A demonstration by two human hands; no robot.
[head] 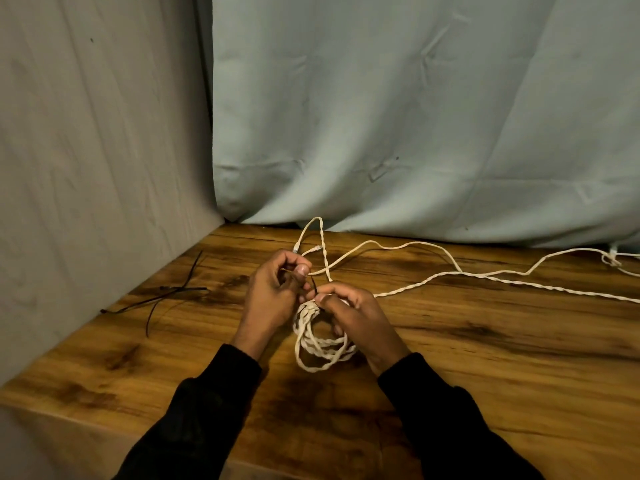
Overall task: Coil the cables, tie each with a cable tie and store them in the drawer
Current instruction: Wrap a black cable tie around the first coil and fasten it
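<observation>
While the coiled cream twisted-cord cable hangs limp and light | right hand grips its top | left hand pinches thin black plastic cable tie | best hold: bunched loops.

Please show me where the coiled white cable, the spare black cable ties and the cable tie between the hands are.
coiled white cable [320, 355]: head view, lower loops.
spare black cable ties [173, 292]: head view, crossing point.
cable tie [313, 285]: head view, strip between hands.
</observation>
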